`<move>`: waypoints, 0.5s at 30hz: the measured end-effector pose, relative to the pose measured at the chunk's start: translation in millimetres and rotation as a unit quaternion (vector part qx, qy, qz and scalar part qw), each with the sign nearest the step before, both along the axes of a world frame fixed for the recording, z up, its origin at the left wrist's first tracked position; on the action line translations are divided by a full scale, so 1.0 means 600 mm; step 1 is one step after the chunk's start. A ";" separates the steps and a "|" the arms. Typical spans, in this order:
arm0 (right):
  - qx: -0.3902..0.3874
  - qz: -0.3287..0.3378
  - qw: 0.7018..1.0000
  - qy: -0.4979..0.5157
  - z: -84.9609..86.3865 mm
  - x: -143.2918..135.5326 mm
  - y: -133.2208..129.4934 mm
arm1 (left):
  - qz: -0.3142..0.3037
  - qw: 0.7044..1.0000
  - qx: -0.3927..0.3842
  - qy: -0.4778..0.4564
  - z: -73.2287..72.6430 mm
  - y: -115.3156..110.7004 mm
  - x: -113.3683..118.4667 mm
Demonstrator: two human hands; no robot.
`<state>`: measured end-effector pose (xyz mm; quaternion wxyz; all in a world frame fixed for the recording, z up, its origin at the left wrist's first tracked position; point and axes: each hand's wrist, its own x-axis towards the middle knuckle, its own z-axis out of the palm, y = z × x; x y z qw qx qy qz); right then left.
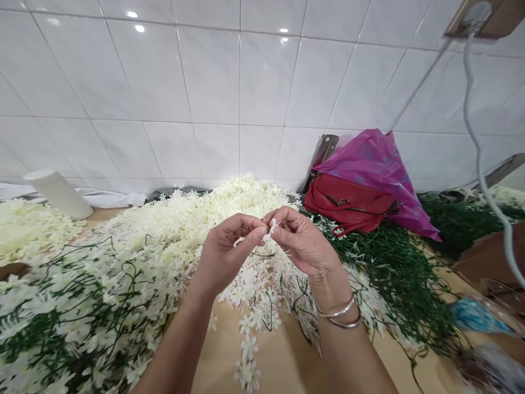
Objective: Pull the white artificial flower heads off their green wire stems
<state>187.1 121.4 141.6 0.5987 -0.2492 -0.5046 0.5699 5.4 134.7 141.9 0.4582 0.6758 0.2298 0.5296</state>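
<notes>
Both of my hands meet over the middle of the table, fingertips nearly touching. My right hand point(301, 241), with two bangles on its wrist, pinches a small white artificial flower point(272, 229). Thumb and forefinger of my left hand point(235, 243) are closed right beside it, on what seems to be the green stem point(262, 254), partly hidden by the fingers. Behind the hands rises a heap of cream flower heads point(246, 194). Below them lie white flowers on thin stems point(246, 284), with a short row of flower heads point(248, 347) reaching toward me.
White flower sprays with green stems point(98, 284) pile up on the left, near a white cylinder point(59, 194). On the right are a red handbag point(348, 202), a purple plastic bag point(369, 158), green stems point(394, 268) and a hanging white cable point(478, 142). A tiled wall point(213, 71) closes the back.
</notes>
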 end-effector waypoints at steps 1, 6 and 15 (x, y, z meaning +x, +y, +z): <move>0.004 0.015 1.000 0.007 0.002 -0.002 -0.003 | -0.038 0.998 -0.023 -0.051 0.003 0.003 -0.010; 0.000 0.029 1.000 0.002 0.009 0.009 -0.012 | -0.054 0.907 -0.053 -0.414 0.023 0.013 -0.067; -0.015 -0.175 0.957 -0.231 -0.044 0.037 0.036 | 0.159 0.964 -0.013 -0.211 0.008 0.021 -0.059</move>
